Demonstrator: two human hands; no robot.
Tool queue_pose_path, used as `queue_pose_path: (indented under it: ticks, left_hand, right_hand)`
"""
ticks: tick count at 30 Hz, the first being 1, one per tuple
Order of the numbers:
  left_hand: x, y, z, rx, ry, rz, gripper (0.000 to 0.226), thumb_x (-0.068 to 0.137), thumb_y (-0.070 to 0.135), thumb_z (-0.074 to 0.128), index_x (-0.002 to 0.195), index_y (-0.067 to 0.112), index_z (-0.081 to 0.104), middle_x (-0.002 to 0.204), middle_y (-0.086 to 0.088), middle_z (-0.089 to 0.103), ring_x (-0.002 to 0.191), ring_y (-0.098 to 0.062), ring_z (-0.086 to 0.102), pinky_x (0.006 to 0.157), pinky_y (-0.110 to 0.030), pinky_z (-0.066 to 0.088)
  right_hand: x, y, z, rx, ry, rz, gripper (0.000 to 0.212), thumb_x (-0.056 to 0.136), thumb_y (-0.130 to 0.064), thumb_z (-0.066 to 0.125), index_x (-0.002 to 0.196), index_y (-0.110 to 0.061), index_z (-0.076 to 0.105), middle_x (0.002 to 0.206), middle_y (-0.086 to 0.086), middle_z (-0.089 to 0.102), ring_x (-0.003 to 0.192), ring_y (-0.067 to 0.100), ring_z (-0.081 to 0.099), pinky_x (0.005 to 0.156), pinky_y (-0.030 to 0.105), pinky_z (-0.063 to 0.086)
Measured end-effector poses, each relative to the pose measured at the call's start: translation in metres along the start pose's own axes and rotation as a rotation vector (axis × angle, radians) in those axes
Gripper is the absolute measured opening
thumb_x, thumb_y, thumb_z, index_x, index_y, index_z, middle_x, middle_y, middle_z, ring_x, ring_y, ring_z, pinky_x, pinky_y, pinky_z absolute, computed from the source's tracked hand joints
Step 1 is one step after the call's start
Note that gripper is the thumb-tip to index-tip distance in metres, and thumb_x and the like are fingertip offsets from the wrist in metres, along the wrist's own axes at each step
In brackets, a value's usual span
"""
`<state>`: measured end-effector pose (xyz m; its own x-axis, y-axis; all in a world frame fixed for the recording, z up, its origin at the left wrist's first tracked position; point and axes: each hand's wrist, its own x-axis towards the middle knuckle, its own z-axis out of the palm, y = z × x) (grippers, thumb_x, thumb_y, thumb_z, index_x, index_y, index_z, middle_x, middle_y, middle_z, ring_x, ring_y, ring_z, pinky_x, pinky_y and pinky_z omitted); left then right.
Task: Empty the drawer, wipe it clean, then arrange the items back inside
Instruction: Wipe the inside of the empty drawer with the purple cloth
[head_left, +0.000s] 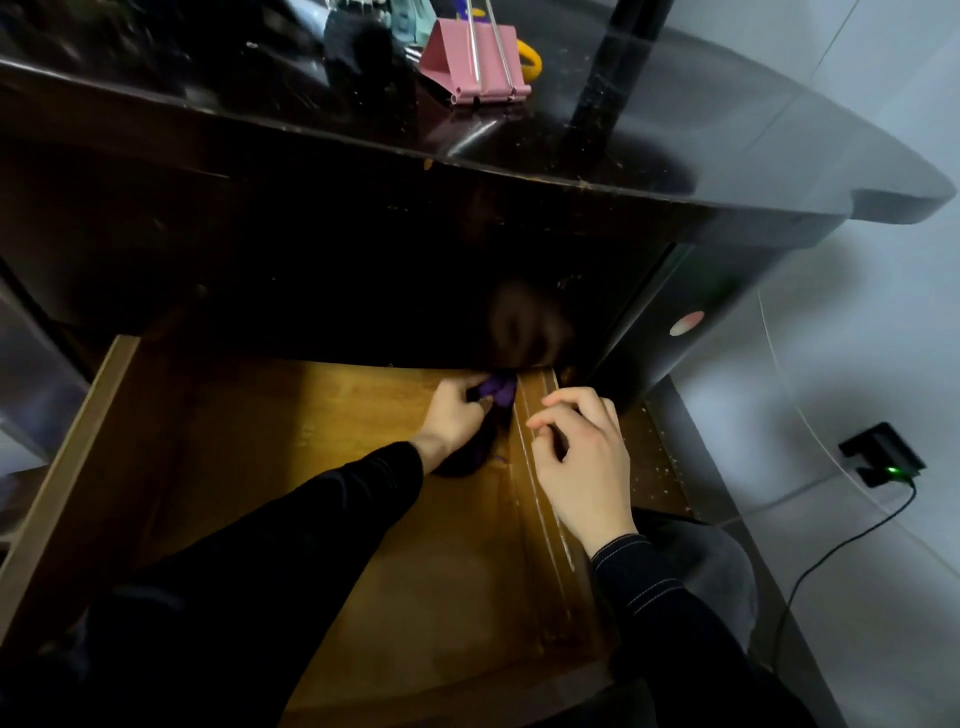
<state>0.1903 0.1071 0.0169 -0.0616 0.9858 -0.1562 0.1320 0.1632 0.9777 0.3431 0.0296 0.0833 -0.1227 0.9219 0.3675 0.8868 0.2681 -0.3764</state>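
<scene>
I see the left hand (452, 415) gripping a purple cloth (498, 389) in the far right corner of the open drawer (78, 452), down on its wooden floor. The right hand (582, 457) sits at the drawer's right wall with its fingers curled, and I cannot tell whether it grips the wall. A pink binder clip (475, 62) stands on the dark tabletop (675, 104) above.
</scene>
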Motion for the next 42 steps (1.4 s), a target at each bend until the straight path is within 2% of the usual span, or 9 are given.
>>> queue_pose_path:
  ticks: [4,11,16,23,28,34,36,39,42]
  left_hand:
    - [0.02,0.015,0.007,-0.095,0.211,-0.16,0.02,0.098,0.011,0.056,0.116,0.006,0.064,0.11,-0.01,0.065,0.106,-0.026,0.062,0.083,-0.024,0.045]
    - [0.014,-0.006,0.008,0.391,0.063,0.232,0.036,0.09,-0.003,0.053,0.118,0.008,0.071,0.119,-0.013,0.071,0.113,-0.031,0.063,0.095,-0.023,0.042]
    - [0.023,0.002,-0.003,0.08,0.123,-0.104,0.019,0.095,0.007,0.056,0.11,0.007,0.068,0.108,-0.01,0.067,0.111,-0.029,0.063,0.084,-0.024,0.045]
    - [-0.002,-0.008,0.006,0.378,0.019,0.322,0.049,0.088,-0.009,0.053,0.133,0.009,0.063,0.133,-0.01,0.063,0.125,-0.022,0.056,0.112,-0.03,0.039]
    - [0.01,0.007,0.001,-0.096,0.121,-0.118,0.019,0.092,-0.001,0.057,0.101,0.011,0.07,0.091,-0.002,0.069,0.101,-0.027,0.067,0.077,-0.023,0.053]
    - [-0.008,-0.004,0.003,0.366,-0.032,0.325,0.046,0.089,-0.005,0.054,0.131,0.009,0.064,0.13,-0.007,0.064,0.122,-0.022,0.058,0.108,-0.028,0.041]
    - [-0.002,-0.008,0.001,0.463,-0.038,0.291,0.043,0.086,-0.004,0.053,0.124,0.009,0.069,0.122,-0.011,0.068,0.111,-0.026,0.063,0.1,-0.031,0.048]
    - [0.009,0.004,0.001,0.162,0.121,-0.025,0.024,0.089,0.002,0.055,0.109,0.005,0.07,0.107,-0.012,0.071,0.098,-0.028,0.067,0.079,-0.029,0.052]
    - [0.003,0.011,0.007,0.195,0.147,0.196,0.027,0.091,0.0,0.054,0.113,0.002,0.069,0.111,-0.013,0.071,0.108,-0.03,0.065,0.093,-0.033,0.051]
  right_hand:
    - [0.0,-0.001,0.0,0.011,0.007,0.011,0.012,0.088,-0.017,0.062,0.087,-0.027,0.069,0.111,-0.019,0.051,0.104,0.002,0.043,0.073,0.005,0.031]
    - [0.001,0.002,0.001,0.016,0.007,0.004,0.013,0.088,-0.024,0.057,0.087,-0.028,0.068,0.112,-0.02,0.049,0.105,0.001,0.042,0.073,0.006,0.03]
    - [0.001,-0.001,-0.001,0.009,-0.009,0.021,0.012,0.089,-0.02,0.059,0.087,-0.027,0.069,0.112,-0.02,0.049,0.105,0.0,0.041,0.071,0.006,0.03]
    - [0.001,0.001,-0.001,0.025,0.008,-0.001,0.013,0.088,-0.021,0.057,0.087,-0.026,0.069,0.111,-0.018,0.05,0.105,0.003,0.044,0.072,0.007,0.033]
    - [0.001,0.0,-0.001,0.029,-0.008,0.018,0.011,0.089,-0.019,0.06,0.088,-0.025,0.07,0.112,-0.016,0.051,0.107,0.003,0.044,0.074,0.007,0.032]
    - [0.001,0.0,-0.002,0.025,-0.002,0.012,0.011,0.089,-0.019,0.061,0.088,-0.025,0.069,0.112,-0.016,0.052,0.106,0.003,0.043,0.073,0.007,0.031]
    - [0.001,0.0,-0.002,0.028,-0.008,0.016,0.011,0.089,-0.018,0.061,0.087,-0.025,0.07,0.112,-0.016,0.052,0.107,0.004,0.044,0.073,0.007,0.032]
    - [0.001,-0.001,-0.002,0.029,-0.011,0.024,0.011,0.089,-0.018,0.062,0.087,-0.025,0.07,0.112,-0.016,0.052,0.107,0.004,0.045,0.075,0.007,0.032]
    - [0.001,0.0,-0.001,0.031,-0.001,0.017,0.011,0.089,-0.018,0.062,0.087,-0.026,0.069,0.112,-0.017,0.052,0.106,0.004,0.044,0.074,0.007,0.033]
